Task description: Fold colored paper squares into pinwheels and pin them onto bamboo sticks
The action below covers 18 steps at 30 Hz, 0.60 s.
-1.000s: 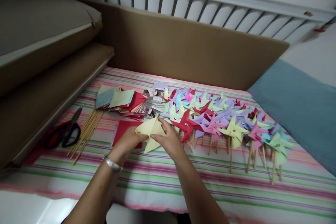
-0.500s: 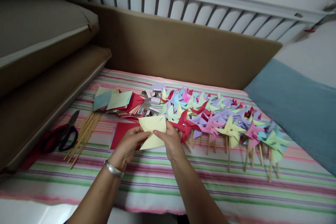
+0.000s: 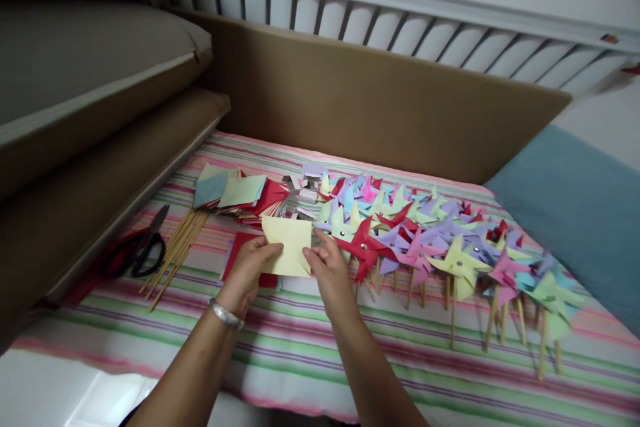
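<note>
Between my hands is a pale yellow square of paper [image 3: 290, 245], held up above the striped cloth. My left hand [image 3: 250, 267] pinches its left side with the thumb on the front face. On the right side, my right hand [image 3: 327, 267] grips the paper's edge between thumb and fingers. Behind and below the yellow square lie red paper sheets [image 3: 240, 257], partly hidden by it. Just beyond them rests a stack of coloured paper squares [image 3: 243, 192]. Several finished paper pinwheels [image 3: 363, 247] on wooden sticks lie close to my right hand.
Scissors with black handles [image 3: 150, 247] and a bundle of wooden sticks [image 3: 177, 253] lie to the left on the striped cloth [image 3: 310, 340]. Small open boxes [image 3: 305, 190] stand behind the paper. A brown board [image 3: 370, 100] closes off the back; large padded brown pieces [image 3: 115, 140] line the left.
The yellow paper has turned in my hands and now lies flatter and squarer to view. My right hand has shifted to its right edge. The whole view has swung slightly left.
</note>
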{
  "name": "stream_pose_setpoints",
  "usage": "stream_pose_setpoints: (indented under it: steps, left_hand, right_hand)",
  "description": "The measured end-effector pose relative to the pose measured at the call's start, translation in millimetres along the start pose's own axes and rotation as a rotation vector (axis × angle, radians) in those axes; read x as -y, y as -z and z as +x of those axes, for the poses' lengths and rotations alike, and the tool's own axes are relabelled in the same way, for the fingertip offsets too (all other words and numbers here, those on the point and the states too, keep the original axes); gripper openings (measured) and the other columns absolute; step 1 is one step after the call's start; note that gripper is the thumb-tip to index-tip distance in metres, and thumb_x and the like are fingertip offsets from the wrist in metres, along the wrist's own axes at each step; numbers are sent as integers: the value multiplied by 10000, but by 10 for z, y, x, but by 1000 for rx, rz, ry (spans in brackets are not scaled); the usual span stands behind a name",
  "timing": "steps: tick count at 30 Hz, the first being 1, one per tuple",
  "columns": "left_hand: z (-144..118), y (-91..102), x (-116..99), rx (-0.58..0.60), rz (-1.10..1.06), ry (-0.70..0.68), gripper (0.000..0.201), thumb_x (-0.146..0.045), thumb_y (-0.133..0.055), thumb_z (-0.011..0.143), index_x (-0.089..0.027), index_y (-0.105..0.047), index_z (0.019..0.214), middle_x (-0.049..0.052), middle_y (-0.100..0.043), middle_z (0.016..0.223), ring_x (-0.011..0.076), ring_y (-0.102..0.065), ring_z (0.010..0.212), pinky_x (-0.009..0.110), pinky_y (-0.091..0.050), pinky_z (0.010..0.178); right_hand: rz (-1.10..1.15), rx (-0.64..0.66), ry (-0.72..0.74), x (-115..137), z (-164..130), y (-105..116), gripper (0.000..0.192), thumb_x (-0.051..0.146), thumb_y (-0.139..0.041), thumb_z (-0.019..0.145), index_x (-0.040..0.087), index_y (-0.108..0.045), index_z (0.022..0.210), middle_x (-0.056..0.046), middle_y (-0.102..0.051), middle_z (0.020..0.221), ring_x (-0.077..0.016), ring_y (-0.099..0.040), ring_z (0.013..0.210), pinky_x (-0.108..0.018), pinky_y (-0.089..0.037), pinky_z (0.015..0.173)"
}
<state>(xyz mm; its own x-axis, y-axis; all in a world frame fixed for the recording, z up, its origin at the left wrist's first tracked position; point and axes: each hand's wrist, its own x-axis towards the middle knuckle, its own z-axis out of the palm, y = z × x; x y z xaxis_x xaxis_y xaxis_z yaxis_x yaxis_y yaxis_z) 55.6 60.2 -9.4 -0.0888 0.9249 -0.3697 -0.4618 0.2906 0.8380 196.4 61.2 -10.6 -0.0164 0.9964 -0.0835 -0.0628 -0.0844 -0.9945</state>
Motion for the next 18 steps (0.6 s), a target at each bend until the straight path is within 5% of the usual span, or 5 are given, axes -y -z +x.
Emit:
stream_pose_setpoints:
  steps: [8,18]
  left_hand:
    - [10,162,-175,-57,-57,-35,236,-206,-709,541,-99,-676,750,32,-695,596,154,-619,550,241,-458,567]
    - [32,164,-105,-13,18,-37,285,-255,-716,530,-94,-678,762,61,-697,637,179,-613,553,282,-455,576]
  right_hand:
    - [-716,187,614,99,-65,131,356,132,-503,778,281,-607,1084,-45,-483,1311,-241,-431,1197,-433,-357,991]
    - [-783,201,692,81,-70,85,166,170,-533,800,257,-661,859,-57,-501,1293,-254,-436,1182,-451,-387,946]
